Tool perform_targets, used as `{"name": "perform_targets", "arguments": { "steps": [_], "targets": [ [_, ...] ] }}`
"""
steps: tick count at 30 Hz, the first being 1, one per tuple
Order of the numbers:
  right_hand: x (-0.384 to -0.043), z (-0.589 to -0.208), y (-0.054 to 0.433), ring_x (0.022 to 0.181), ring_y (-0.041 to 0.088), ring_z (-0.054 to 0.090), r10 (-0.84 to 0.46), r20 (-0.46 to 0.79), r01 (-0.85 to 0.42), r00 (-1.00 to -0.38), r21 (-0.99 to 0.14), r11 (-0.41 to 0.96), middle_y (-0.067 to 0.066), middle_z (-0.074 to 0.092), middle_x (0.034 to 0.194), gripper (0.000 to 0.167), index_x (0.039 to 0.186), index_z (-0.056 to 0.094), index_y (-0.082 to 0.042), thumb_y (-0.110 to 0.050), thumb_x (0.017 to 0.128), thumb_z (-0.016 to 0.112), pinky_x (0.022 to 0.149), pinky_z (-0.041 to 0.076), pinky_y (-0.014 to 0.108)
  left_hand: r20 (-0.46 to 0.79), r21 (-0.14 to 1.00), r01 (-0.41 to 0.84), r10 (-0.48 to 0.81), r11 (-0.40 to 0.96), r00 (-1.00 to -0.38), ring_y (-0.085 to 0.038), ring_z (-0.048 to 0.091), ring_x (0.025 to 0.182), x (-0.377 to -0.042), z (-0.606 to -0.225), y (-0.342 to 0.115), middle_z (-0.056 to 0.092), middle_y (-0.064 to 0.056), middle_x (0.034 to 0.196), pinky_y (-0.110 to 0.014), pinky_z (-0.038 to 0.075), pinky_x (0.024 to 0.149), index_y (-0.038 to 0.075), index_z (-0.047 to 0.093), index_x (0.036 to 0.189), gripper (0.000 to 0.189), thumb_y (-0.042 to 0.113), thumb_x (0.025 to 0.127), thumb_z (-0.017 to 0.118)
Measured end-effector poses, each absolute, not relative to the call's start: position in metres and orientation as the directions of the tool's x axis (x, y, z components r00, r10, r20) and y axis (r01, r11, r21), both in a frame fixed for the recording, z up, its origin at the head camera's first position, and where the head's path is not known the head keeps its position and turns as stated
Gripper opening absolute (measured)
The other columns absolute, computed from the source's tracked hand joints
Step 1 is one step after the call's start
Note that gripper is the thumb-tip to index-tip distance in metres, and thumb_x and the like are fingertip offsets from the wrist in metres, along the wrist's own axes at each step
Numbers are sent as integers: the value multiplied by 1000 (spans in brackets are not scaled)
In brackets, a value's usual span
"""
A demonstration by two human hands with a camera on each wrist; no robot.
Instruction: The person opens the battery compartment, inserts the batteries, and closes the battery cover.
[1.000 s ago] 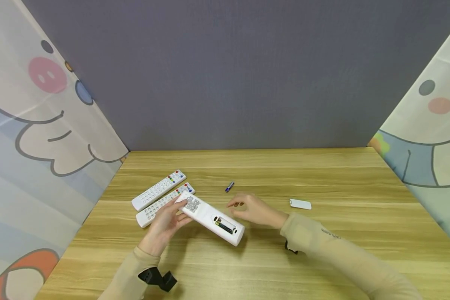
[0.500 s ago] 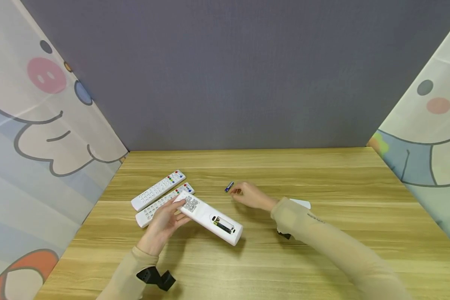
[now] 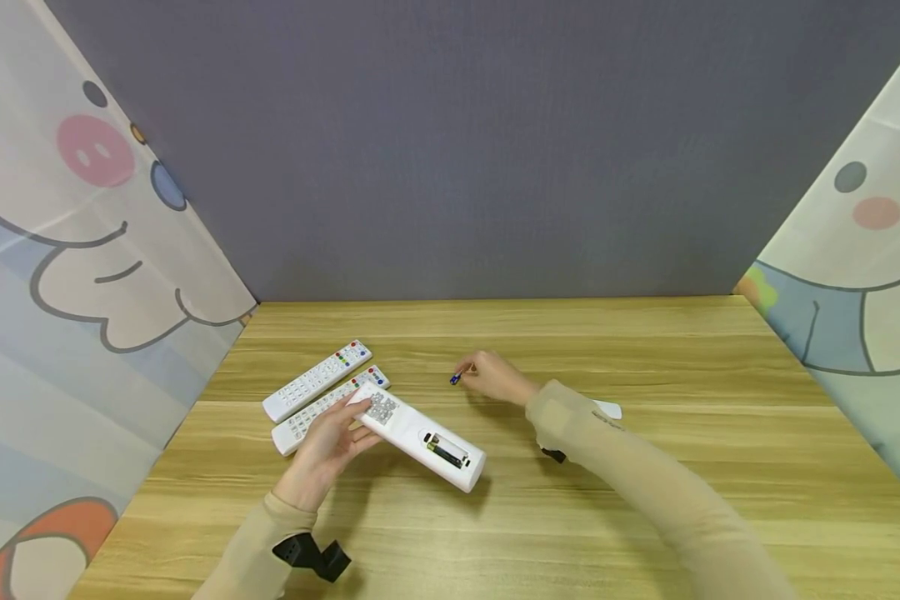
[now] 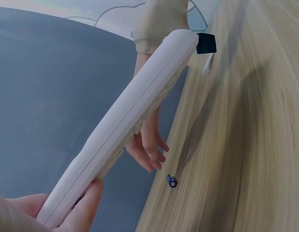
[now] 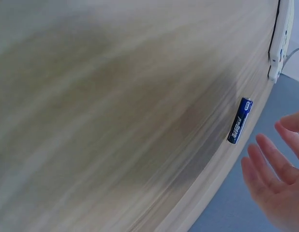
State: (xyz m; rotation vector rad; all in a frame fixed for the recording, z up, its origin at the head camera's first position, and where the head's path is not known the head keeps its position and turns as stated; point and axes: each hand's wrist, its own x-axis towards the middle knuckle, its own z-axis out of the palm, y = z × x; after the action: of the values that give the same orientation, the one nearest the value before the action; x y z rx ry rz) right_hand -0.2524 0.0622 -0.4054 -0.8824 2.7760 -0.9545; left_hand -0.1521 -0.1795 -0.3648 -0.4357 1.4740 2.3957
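My left hand [image 3: 322, 460] grips the far left end of a white remote control [image 3: 412, 433], which is tilted with its back up above the table. The battery compartment is uncovered, and one dark battery [image 3: 444, 452] lies in it beside a vacant slot. A blue battery [image 5: 240, 121] lies loose on the wooden table. My right hand [image 3: 497, 377] hovers close over this battery, fingers loosely bent and apart from it in the right wrist view. From the head view, the fingers overlap part of the battery.
Two more white remote controls [image 3: 317, 381] lie button side up at the left, partly behind my left hand. A white battery cover [image 3: 610, 409] is at the right, partly hidden by my right sleeve. A grey panel [image 3: 495, 150] rises along the table's back edge.
My right hand has moved away from the held remote control, back and slightly left, to the loose blue battery. The left hand and its remote control have barely moved.
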Motion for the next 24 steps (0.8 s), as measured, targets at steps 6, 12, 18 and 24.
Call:
{"name": "perform_targets", "arguments": {
  "steps": [6, 12, 18, 24],
  "targets": [
    [-257, -405, 61, 90, 26, 58, -534, 101, -492, -840, -557, 669, 17, 60, 105, 23, 101, 62, 4, 1, 79, 58, 80, 49, 33, -405, 805, -402, 93, -436, -910, -19, 61, 79, -152, -365, -180, 58, -1, 88, -35, 50, 80, -3, 9, 138, 57, 2, 91, 40],
    [-263, -409, 61, 101, 28, 55, -539, 91, -494, -838, -546, 677, 16, 60, 106, 24, 102, 62, 4, 2, 78, 59, 90, 44, 38, -408, 807, -405, 89, -430, -909, -18, 61, 78, -152, -366, -181, 58, 0, 89, -34, 51, 80, -2, 10, 139, 57, 3, 91, 41],
    [-268, -414, 61, 106, 29, 53, -584, 84, -542, -807, -498, 677, 17, 59, 110, 25, 105, 61, 3, 1, 80, 59, 93, 41, 38, -411, 807, -406, 84, -429, -908, -18, 61, 79, -151, -366, -182, 58, 0, 89, -33, 51, 79, -2, 10, 139, 58, 4, 91, 42],
    [-267, -416, 58, 108, 29, 51, -604, 33, -540, -796, -487, 686, 17, 57, 113, 27, 107, 60, 3, 3, 79, 59, 94, 41, 37, -411, 809, -407, 87, -424, -908, -18, 61, 79, -151, -367, -182, 59, 0, 89, -33, 51, 79, -1, 10, 139, 59, 4, 91, 42]
  ]
}}
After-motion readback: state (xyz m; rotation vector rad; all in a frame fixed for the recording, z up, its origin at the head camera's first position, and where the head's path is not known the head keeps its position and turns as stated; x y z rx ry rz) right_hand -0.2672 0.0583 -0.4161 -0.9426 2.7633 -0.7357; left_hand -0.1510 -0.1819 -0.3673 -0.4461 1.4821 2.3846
